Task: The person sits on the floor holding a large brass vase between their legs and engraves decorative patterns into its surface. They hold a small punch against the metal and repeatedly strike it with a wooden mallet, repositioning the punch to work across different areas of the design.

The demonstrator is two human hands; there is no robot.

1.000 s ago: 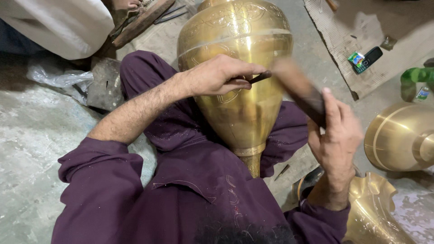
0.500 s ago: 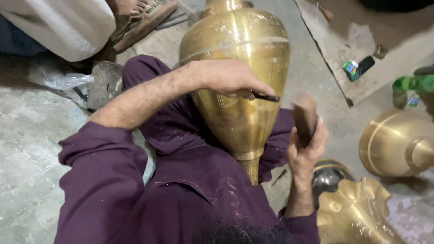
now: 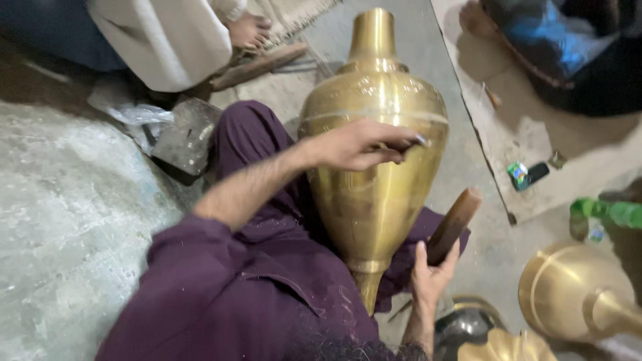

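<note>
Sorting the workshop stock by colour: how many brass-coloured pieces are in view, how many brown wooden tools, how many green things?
Brass-coloured: 3: the tall vase, the bell-shaped piece, the fluted piece
Brown wooden: 1: the mallet in the right hand
Green: 1: the bottle
Total: 5

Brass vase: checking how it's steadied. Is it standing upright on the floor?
No: the brass vase lies tilted across the person's lap, with the left hand resting on it.
</note>
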